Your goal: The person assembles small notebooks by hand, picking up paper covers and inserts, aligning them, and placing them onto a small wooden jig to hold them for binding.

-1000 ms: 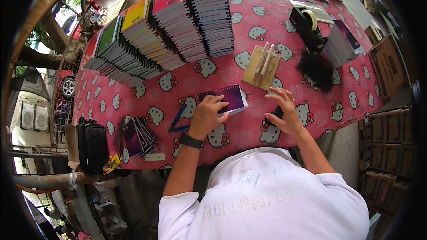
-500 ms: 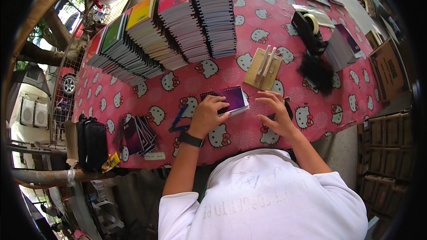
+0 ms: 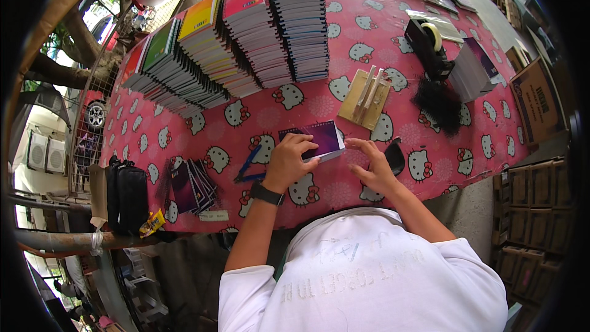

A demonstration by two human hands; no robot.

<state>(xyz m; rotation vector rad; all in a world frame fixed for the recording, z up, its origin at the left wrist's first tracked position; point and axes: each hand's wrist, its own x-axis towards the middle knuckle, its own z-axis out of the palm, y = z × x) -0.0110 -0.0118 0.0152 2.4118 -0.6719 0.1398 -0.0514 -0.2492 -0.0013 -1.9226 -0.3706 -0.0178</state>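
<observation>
Lying across the cover of a small purple notebook (image 3: 330, 136), the left hand (image 3: 297, 158) has its fingers bent and close together, with the thumb along the near edge; whether it pinches the pages, I cannot tell. The notebook lies on the bench (image 3: 335, 192) in front of the person, a row of holes along its far edge. The right hand (image 3: 373, 168) is spread, thumb apart from the fingers, its fingertips by the notebook's right end; whether they touch it is unclear. A dark rounded object (image 3: 395, 157) sits just beyond that hand. Beyond the notebook, to the right, lies a wooden block (image 3: 348, 109) with two upright strips, and further right a tangle of black coils (image 3: 435, 103), a tape dispenser (image 3: 423, 52) and a stack of loose pages (image 3: 470, 80). Left of the notebook lies a blue-handled tool (image 3: 249, 165), then a fan of purple notebooks (image 3: 192, 187) near a black bag (image 3: 128, 200). Tall stacks of coloured notebooks (image 3: 246, 43) stand at the far left.
</observation>
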